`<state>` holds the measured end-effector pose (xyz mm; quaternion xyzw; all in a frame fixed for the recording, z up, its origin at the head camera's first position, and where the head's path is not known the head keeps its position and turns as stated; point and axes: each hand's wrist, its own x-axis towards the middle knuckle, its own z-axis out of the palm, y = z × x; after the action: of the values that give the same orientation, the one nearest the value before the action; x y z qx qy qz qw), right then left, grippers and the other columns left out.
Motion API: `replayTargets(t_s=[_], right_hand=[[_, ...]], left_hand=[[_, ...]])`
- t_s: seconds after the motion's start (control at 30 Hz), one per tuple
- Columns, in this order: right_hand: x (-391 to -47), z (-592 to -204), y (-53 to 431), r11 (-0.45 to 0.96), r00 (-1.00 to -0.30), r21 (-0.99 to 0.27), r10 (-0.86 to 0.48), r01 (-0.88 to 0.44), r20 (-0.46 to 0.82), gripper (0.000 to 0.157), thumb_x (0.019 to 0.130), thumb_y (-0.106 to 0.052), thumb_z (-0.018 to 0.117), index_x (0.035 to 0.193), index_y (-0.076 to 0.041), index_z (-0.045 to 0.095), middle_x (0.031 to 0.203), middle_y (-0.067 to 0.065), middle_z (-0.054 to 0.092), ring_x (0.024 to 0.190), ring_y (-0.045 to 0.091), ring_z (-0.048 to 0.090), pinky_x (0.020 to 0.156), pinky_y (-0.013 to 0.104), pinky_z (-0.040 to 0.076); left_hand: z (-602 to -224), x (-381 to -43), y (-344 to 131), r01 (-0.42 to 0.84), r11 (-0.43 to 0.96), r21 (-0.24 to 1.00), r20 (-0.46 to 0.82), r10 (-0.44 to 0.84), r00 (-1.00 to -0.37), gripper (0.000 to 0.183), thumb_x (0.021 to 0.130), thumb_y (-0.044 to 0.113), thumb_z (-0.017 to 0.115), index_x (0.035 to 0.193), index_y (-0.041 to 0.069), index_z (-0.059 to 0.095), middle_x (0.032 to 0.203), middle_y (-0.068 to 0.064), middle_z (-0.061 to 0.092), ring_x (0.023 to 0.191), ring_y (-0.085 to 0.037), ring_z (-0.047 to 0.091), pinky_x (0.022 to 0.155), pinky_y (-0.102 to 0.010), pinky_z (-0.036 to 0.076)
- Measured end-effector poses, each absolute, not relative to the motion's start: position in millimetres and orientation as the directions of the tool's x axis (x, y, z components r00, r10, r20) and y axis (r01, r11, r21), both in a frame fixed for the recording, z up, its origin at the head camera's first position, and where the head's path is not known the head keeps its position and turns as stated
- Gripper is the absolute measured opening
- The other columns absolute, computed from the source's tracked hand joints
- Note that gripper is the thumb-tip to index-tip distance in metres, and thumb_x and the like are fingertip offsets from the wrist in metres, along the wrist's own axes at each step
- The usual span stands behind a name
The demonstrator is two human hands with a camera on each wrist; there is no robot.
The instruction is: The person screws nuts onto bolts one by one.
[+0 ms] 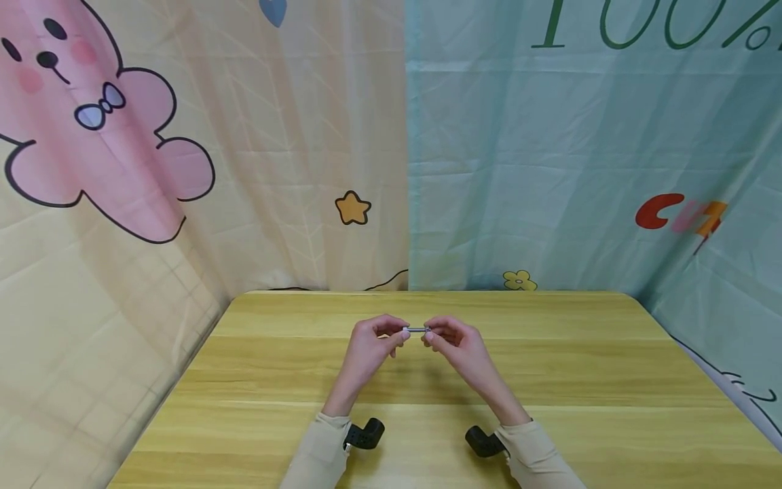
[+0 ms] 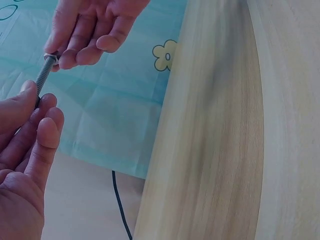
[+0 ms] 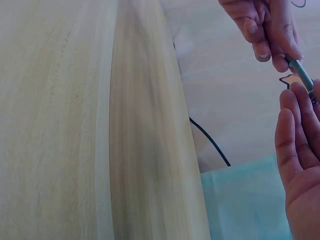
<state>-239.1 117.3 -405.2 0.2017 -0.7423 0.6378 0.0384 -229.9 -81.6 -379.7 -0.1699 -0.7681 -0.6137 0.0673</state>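
A slim metal bolt [image 1: 417, 330] with a threaded shank is held level between both hands, above the table. My left hand [image 1: 371, 341] pinches one end between thumb and fingers. The bolt's other end is pinched by my right hand [image 1: 455, 341]. In the left wrist view the threads of the bolt [image 2: 44, 75] show plainly, and a wider metal collar, seemingly a nut [image 2: 51, 58], sits at the right hand's fingertips. The right wrist view shows part of the bolt [image 3: 302, 74] between the hands; the fingers hide its left end.
Under the hands lies a wooden table [image 1: 275, 380]. Printed curtains [image 1: 476, 170] hang behind it and at its sides. A black wrist camera [image 1: 366, 435] is worn on the left wrist, another black camera [image 1: 485, 442] on the right. A dark cable [image 2: 120, 200] runs beyond the table edge.
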Motion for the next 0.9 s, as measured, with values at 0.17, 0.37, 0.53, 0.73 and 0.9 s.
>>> replayTargets(t_s=[0.17, 0.37, 0.53, 0.73, 0.9], right_hand=[[-236.0, -399.5, 115.6, 0.155, -0.941, -0.941, -0.212, -0.301, 0.266, 0.020, 0.100, -0.016, 0.060, 0.100, 0.002, 0.068, 0.086, 0.016, 0.068, 0.083, 0.034, 0.063, 0.074, 0.038, 0.056], [-253.6, -425.0, 116.1, 0.144, -0.953, -0.949, -0.160, -0.282, 0.259, 0.036, 0.102, -0.031, 0.056, 0.098, 0.003, 0.068, 0.089, 0.014, 0.067, 0.083, 0.026, 0.062, 0.070, 0.034, 0.056], [-252.3, -423.4, 118.1, 0.094, -0.919, -0.929, -0.213, -0.357, 0.332, 0.027, 0.100, -0.022, 0.061, 0.119, -0.005, 0.065, 0.112, 0.013, 0.066, 0.101, 0.026, 0.061, 0.078, 0.034, 0.056], [-249.5, -421.3, 119.2, 0.099, -0.891, -0.906, -0.252, -0.412, 0.378, 0.025, 0.096, -0.016, 0.067, 0.118, -0.006, 0.066, 0.115, 0.008, 0.065, 0.107, 0.024, 0.060, 0.087, 0.031, 0.054], [-248.5, -420.6, 118.8, 0.096, -0.899, -0.917, -0.259, -0.388, 0.353, 0.023, 0.094, -0.015, 0.069, 0.115, -0.005, 0.067, 0.109, 0.009, 0.067, 0.101, 0.025, 0.063, 0.087, 0.031, 0.054]], left_hand=[[-379.0, -228.4, -80.2, 0.352, 0.173, 0.920, 0.319, 0.191, -0.928, 0.010, 0.090, -0.002, 0.069, 0.098, -0.007, 0.071, 0.087, -0.018, 0.067, 0.074, -0.035, 0.060, 0.055, -0.032, 0.055], [-379.6, -229.1, -79.8, 0.340, 0.189, 0.921, 0.305, 0.192, -0.933, 0.010, 0.089, -0.001, 0.070, 0.099, -0.005, 0.072, 0.087, -0.015, 0.068, 0.070, -0.017, 0.058, 0.057, -0.035, 0.056], [-379.2, -229.4, -81.2, 0.344, 0.183, 0.921, 0.311, 0.185, -0.932, 0.010, 0.090, -0.001, 0.070, 0.098, -0.006, 0.071, 0.087, -0.017, 0.068, 0.069, -0.016, 0.057, 0.060, -0.048, 0.056], [-376.7, -228.1, -82.3, 0.344, 0.178, 0.922, 0.313, 0.180, -0.932, 0.011, 0.090, -0.001, 0.069, 0.099, -0.007, 0.071, 0.087, -0.020, 0.068, 0.069, -0.015, 0.057, 0.060, -0.046, 0.056], [-379.3, -230.8, -82.2, 0.339, 0.183, 0.923, 0.309, 0.176, -0.935, 0.010, 0.090, -0.002, 0.069, 0.099, -0.007, 0.071, 0.087, -0.019, 0.068, 0.069, -0.015, 0.057, 0.058, -0.039, 0.056]])
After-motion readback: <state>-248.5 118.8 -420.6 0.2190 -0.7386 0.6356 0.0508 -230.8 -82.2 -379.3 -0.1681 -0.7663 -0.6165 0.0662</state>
